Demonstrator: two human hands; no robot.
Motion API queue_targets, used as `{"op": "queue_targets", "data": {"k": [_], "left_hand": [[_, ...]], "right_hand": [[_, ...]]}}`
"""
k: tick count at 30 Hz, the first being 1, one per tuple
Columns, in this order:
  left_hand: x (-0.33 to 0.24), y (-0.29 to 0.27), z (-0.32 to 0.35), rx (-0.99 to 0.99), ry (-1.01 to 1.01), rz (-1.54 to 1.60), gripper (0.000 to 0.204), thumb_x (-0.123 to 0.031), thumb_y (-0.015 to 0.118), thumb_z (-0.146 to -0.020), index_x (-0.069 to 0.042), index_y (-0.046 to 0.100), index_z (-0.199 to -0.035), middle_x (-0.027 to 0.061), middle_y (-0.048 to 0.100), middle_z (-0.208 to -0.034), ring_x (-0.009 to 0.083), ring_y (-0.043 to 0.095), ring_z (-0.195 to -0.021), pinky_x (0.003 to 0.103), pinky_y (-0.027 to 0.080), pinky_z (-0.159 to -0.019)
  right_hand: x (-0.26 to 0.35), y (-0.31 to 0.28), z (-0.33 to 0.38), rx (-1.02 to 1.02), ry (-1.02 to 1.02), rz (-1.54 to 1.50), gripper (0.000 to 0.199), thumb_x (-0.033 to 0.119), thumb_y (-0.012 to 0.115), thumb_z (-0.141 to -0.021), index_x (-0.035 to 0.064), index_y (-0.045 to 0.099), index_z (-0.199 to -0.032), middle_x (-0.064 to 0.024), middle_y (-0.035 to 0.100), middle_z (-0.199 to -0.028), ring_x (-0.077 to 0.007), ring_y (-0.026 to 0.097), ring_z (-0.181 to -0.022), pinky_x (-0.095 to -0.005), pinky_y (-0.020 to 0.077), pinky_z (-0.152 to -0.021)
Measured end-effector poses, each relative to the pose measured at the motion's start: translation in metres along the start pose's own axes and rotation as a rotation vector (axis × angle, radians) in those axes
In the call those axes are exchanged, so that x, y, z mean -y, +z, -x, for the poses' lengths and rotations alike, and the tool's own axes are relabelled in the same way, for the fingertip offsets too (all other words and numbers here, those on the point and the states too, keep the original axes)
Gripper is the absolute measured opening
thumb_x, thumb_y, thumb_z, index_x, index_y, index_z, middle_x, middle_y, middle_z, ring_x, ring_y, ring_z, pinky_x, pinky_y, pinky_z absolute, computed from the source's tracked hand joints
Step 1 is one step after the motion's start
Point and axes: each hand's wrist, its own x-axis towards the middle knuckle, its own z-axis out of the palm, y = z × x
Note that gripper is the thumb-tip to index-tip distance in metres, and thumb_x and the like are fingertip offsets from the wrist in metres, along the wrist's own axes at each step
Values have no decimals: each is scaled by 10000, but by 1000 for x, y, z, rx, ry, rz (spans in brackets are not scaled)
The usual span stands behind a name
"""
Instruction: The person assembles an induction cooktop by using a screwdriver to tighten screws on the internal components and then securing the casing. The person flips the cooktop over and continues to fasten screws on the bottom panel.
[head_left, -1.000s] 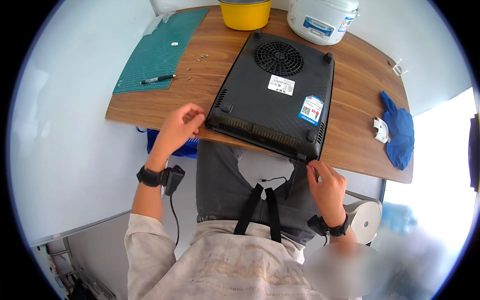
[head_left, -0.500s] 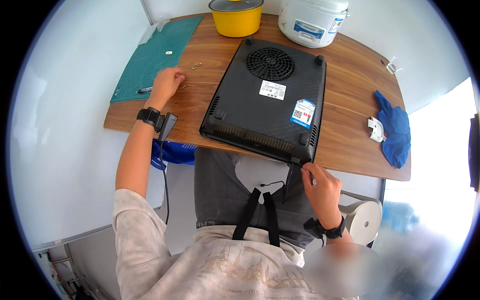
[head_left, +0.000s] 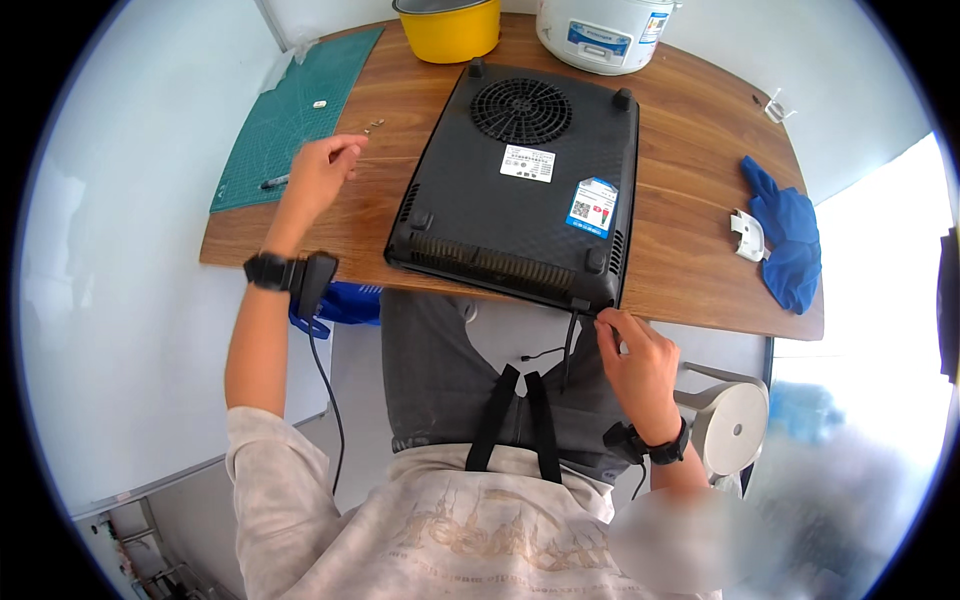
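A black induction cooker [head_left: 470, 185] lies upside down on the wooden table, its round fan grille at the far end and two stickers on its base. At its near right corner, my right hand [head_left: 642, 372] is closed, thumb and forefinger pinching the edge beside the power cord [head_left: 570, 345], which hangs down there. To the left of the cooker, my left hand [head_left: 318, 178] hovers low over the table with curled fingers. Its fingertips are beside several small screws [head_left: 376, 123]; whatever they may hold is hidden.
A green cutting mat [head_left: 300, 125] with a marker pen [head_left: 274, 182] lies at left. A yellow pot [head_left: 450, 35] and a white rice cooker [head_left: 600, 40] stand behind. At right are a blue cloth [head_left: 790, 240] and a white plastic part [head_left: 748, 236]. A stool [head_left: 730, 430] stands below.
The view has shifted slightly, so the table sits higher and further left. My left hand has moved closer to the small screws; one near its fingers no longer shows. My right hand keeps to the corner.
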Motion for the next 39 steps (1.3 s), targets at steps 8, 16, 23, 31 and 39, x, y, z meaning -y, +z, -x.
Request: {"op": "queue_targets", "data": {"k": [8, 16, 23, 31, 39], "left_hand": [[-63, 15, 119, 101, -99, 441, 198, -132, 625, -1026, 16, 691, -1140, 20, 681, -940, 81, 628, -853, 238, 530, -811], [-34, 43, 139, -73, -137, 444, 131, -61, 666, -992, 19, 682, -1094, 46, 715, -1016, 88, 655, -909, 244, 539, -830], [-33, 56, 141, -200, -23, 213, 140, -41, 706, -956, 13, 697, -1085, 66, 754, -968, 94, 690, -857, 232, 540, -789], [-39, 61, 143, -274, 111, 53, 108, -44, 730, -929, 8, 725, -1024, 77, 741, -937, 123, 677, -792, 249, 540, -733], [-33, 63, 144, -259, 117, 62, 91, -19, 729, -913, 17, 715, -995, 64, 712, -966, 135, 668, -818, 252, 533, -731]], "right_hand": [[1, 1, 1, 4, 29, -22, 132, 36, 754, -841, 111, 699, -935, -43, 700, -768, -272, 662, -610, -347, 501, -523], [4, -1, -1, 28, 67, -28, 128, 34, 754, -846, 113, 708, -934, -45, 713, -784, -274, 653, -605, -340, 504, -534], [7, 0, 0, 23, 96, -17, 130, 35, 762, -843, 112, 715, -937, -40, 704, -750, -212, 651, -582, -320, 491, -524], [7, 0, -1, 24, 93, -8, 128, 39, 767, -844, 109, 719, -940, -41, 690, -726, -192, 644, -572, -315, 486, -520], [6, 3, -2, 6, 97, -40, 135, 28, 771, -833, 104, 719, -932, -47, 687, -722, -194, 650, -580, -313, 492, -534]]}}
